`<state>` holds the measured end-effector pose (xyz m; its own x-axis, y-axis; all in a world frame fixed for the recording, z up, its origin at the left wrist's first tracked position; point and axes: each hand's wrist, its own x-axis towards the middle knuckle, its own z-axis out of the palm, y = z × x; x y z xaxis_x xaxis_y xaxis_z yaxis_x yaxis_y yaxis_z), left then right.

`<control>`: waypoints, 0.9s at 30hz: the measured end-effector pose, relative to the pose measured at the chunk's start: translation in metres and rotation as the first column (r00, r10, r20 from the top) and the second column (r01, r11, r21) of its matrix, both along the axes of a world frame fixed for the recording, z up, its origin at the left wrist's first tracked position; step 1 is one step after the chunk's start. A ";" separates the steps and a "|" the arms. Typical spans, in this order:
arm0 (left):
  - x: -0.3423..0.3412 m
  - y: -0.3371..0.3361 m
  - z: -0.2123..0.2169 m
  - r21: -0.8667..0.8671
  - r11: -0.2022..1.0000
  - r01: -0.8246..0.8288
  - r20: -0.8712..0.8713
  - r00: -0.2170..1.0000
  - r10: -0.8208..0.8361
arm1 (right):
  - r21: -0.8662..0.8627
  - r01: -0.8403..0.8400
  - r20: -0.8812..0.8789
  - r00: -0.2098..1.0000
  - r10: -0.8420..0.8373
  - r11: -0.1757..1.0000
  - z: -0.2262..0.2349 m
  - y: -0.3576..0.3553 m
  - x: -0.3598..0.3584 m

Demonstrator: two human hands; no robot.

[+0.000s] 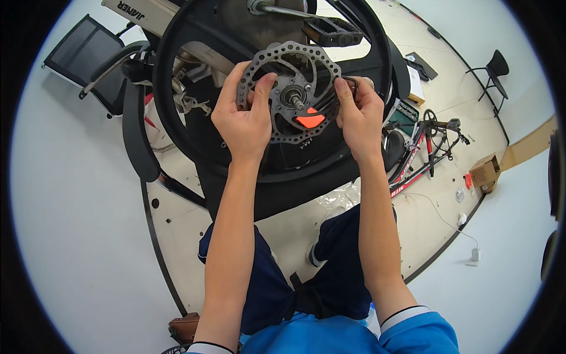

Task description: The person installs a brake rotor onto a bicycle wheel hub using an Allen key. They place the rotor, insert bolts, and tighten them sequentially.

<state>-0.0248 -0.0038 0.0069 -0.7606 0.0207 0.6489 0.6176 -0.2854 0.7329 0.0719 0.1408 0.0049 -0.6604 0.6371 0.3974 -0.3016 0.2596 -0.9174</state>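
Note:
A silver brake disc (317,54) with a drilled rim sits around the threaded axle (297,102) of a black bicycle wheel (168,127). My left hand (243,118) grips the disc's left edge, its thumb on the face and its fingers mostly behind. On the opposite edge, my right hand (361,118) pinches the rim between thumb and fingers. A thin black bent piece (354,84) shows by the right index finger; I cannot tell its kind. Below the hub, an orange-red patch (311,120) shows through the disc. The wheel lies over a black chair seat (277,200).
A pedal (333,32) and crank hang just beyond the disc. Black armrests (138,133) flank the wheel. At right on the floor are a red-and-black bike frame (417,154), a green tray (404,116) and a cardboard box (486,171). A mesh-backed chair (85,56) stands left.

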 end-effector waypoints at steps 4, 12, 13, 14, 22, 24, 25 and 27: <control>0.001 -0.002 0.001 -0.014 1.000 0.011 0.040 0.999 -0.010 | -0.012 0.007 -0.017 1.000 -0.007 1.000 0.001 -0.002 -0.001; 0.001 -0.001 0.005 0.005 0.998 0.057 0.053 0.997 -0.057 | -0.037 0.012 -0.040 0.999 -0.014 0.999 -0.004 -0.001 -0.003; 0.002 0.000 0.006 0.011 0.998 0.062 0.059 0.996 -0.063 | -0.049 0.007 -0.048 0.999 -0.009 0.999 -0.004 -0.001 -0.003; 0.002 0.001 0.007 0.018 0.998 0.068 0.065 0.995 -0.069 | -0.062 0.002 -0.055 0.998 -0.005 0.998 -0.003 -0.002 -0.003; 0.001 -0.001 0.010 -0.008 1.000 0.030 -0.029 0.999 -0.031 | -0.157 -0.045 -0.072 0.997 0.035 0.987 -0.003 -0.006 -0.002; 0.003 -0.002 0.010 -0.028 0.999 0.019 -0.024 1.000 -0.019 | -0.159 -0.044 -0.074 0.997 0.033 0.986 -0.003 -0.006 -0.002; 0.002 -0.002 0.009 -0.022 0.999 0.025 -0.010 1.000 -0.025 | -0.161 -0.044 -0.075 0.997 0.033 0.986 -0.004 -0.006 -0.002; 0.002 -0.001 0.006 -0.011 0.999 0.034 0.020 0.999 -0.034 | -0.194 -0.060 -0.067 0.997 0.048 0.979 -0.002 -0.007 0.000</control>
